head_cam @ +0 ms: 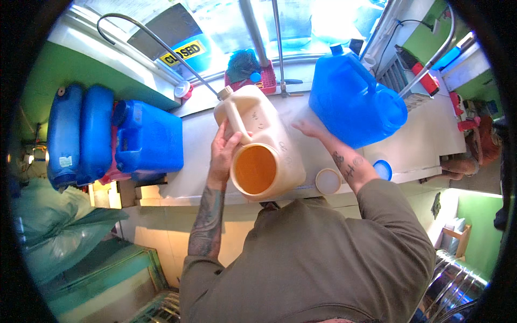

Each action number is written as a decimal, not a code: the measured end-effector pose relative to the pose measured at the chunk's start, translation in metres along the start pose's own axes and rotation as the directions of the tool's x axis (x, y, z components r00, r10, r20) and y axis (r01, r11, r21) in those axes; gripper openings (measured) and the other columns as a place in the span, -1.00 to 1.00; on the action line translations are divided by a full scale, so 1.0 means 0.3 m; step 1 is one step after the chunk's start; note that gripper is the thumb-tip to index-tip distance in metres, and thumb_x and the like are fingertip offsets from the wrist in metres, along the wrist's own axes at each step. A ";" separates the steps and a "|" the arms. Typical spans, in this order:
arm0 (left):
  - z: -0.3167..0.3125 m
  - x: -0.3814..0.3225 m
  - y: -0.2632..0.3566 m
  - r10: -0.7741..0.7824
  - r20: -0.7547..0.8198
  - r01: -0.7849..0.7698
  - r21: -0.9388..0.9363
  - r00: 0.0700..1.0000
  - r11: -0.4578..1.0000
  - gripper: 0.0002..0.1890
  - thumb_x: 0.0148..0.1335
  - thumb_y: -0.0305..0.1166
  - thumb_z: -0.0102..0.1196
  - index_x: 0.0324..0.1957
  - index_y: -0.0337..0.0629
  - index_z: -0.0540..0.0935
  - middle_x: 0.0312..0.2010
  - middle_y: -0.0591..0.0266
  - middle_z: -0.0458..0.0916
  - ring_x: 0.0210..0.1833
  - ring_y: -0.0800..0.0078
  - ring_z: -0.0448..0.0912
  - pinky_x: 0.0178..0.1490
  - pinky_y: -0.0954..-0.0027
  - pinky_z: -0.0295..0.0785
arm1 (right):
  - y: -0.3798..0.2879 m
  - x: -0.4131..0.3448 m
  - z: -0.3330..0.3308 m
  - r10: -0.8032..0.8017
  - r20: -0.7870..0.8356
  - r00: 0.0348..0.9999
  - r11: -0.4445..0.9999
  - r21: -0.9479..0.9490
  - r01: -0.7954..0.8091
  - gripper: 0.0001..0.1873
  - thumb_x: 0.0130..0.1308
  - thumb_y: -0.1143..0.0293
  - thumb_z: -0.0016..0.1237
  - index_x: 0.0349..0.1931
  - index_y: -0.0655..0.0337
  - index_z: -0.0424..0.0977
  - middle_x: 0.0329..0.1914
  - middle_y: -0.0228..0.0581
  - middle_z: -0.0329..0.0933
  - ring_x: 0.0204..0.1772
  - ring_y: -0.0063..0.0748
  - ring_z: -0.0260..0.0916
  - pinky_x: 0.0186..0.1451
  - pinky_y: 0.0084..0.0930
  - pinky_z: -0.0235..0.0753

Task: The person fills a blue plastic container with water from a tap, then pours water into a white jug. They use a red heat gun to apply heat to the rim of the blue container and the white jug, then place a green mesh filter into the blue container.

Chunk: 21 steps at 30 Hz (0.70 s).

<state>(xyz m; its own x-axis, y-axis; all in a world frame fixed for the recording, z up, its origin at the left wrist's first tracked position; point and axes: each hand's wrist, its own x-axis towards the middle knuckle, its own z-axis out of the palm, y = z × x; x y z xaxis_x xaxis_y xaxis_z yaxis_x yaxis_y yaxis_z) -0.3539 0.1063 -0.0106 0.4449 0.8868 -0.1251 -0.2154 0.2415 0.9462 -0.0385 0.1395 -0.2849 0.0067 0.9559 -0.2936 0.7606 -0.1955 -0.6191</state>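
Observation:
My left hand (228, 145) is on the handle side of a cream plastic jug (282, 129), its fingers at the molded handle. The jug's wide round mouth faces me and shows an orange-brown inside; a small cap closes its far spout. Beyond the jug's right side, my right hand (309, 127) reaches over the counter, slightly blurred, near a blue plastic water container (343, 97). A metal spout ends at that container's round opening. A round white lid (328, 181) lies by the counter's front edge, and a blue-rimmed lid (382, 170) is right of my right forearm.
Several blue containers (161, 141) stand at the left end of the counter (420, 141). A curved metal pipe (161, 44) rises behind the jug. A red basket (270, 76) with a dark green mesh bundle sits by the window. Another person's arm (456, 165) shows at far right.

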 end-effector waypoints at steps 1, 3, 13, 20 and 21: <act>0.041 0.026 -0.020 0.040 -0.010 -0.040 0.043 0.999 0.998 -0.30 0.40 -0.42 -0.01 0.49 -0.30 0.03 -0.10 -0.06 0.67 -0.04 0.34 0.67 0.05 0.33 0.63 | -0.008 0.084 -0.002 0.021 -0.055 0.998 0.998 -0.057 -0.024 -0.25 0.38 -0.21 -0.13 0.16 0.42 0.43 0.11 0.28 0.52 0.19 0.13 0.49 0.27 -0.03 0.43; 0.094 0.069 -0.050 0.073 -0.057 -0.066 0.109 0.996 0.992 -0.29 0.38 -0.43 -0.01 0.50 -0.31 0.03 -0.11 -0.04 0.67 -0.04 0.36 0.66 0.06 0.34 0.62 | -0.015 0.230 -0.052 -0.005 -0.029 1.000 0.977 -0.211 -0.001 -0.24 0.34 -0.18 -0.06 0.21 0.40 0.40 0.21 0.27 0.45 0.25 0.18 0.43 0.34 -0.03 0.39; 0.146 0.280 -0.084 0.161 -0.148 -0.149 0.092 0.976 0.985 -0.28 0.38 -0.44 0.04 0.50 -0.30 0.05 -0.10 0.05 0.68 -0.02 0.45 0.64 0.12 0.39 0.53 | -0.020 0.455 -0.093 0.122 0.010 0.993 0.839 -0.536 -0.097 -0.27 0.30 0.24 -0.09 0.43 0.39 0.09 0.43 0.11 0.19 0.50 0.05 0.12 0.41 0.05 0.25; 0.171 0.360 -0.078 0.202 -0.195 -0.200 0.032 0.960 0.979 -0.39 0.38 -0.47 0.05 0.43 -0.35 0.21 0.07 0.06 0.63 0.10 0.43 0.59 0.21 0.39 0.49 | -0.014 0.483 -0.128 0.235 0.146 0.961 0.826 -0.551 -0.118 -0.30 0.25 0.13 0.03 0.37 0.20 0.21 0.43 -0.01 0.23 0.49 0.00 0.18 0.43 0.10 0.27; 0.171 0.366 -0.078 0.219 -0.195 -0.213 0.050 0.956 0.976 -0.38 0.38 -0.47 0.05 0.43 -0.36 0.20 0.07 0.05 0.63 0.10 0.43 0.59 0.22 0.39 0.49 | -0.024 0.479 -0.142 0.219 0.134 0.966 0.829 -0.548 -0.112 -0.31 0.26 0.13 0.02 0.37 0.18 0.22 0.42 -0.01 0.25 0.49 0.00 0.19 0.42 0.10 0.28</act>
<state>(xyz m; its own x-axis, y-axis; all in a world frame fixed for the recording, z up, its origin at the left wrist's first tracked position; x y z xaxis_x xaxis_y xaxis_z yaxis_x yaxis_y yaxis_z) -0.2553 0.1777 -0.0312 0.2089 0.9775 0.0290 -0.2612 0.0272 0.9649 -0.0153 0.2878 -0.2916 0.0860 0.8517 -0.5169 0.9856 -0.1485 -0.0808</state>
